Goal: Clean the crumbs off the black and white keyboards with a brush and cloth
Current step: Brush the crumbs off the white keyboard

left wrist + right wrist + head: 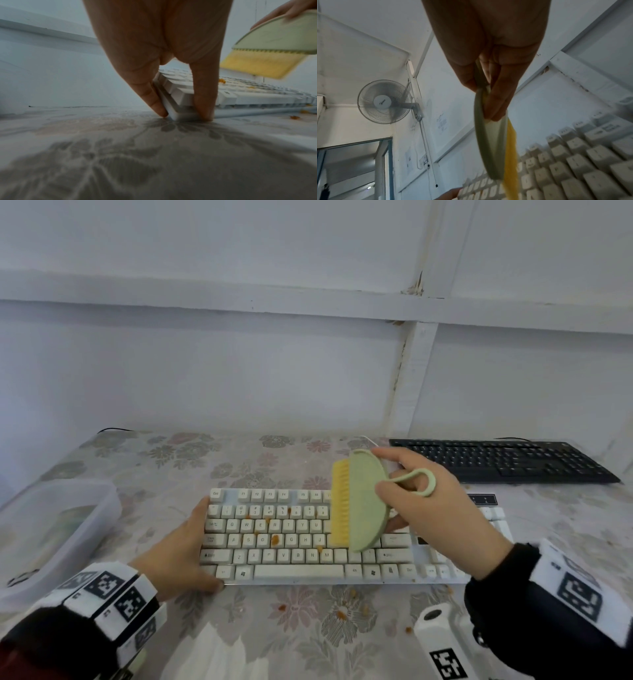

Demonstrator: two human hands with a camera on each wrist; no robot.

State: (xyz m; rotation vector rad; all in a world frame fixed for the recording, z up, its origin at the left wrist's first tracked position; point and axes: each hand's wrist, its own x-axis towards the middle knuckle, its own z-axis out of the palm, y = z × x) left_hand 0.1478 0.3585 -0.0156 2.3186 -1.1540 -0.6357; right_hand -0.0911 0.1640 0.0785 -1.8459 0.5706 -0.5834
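A white keyboard [301,571] lies on the flowered tablecloth with orange crumbs [275,540] among its keys. My left hand [181,553] grips its left end, thumb on the front corner; in the left wrist view the fingers [204,102] clamp that corner of the keyboard [248,98]. My right hand [431,508] holds a green brush [366,505] with yellow bristles [339,505] on edge above the middle keys, bristles facing left. In the right wrist view the brush [488,148] hangs over the keys [573,169]. A black keyboard [507,460] lies at the back right. No cloth is in view.
A clear plastic tub [51,529] stands at the left edge of the table. Loose crumbs [342,614] lie on the tablecloth [274,638] in front of the white keyboard. A white wall rises right behind the table.
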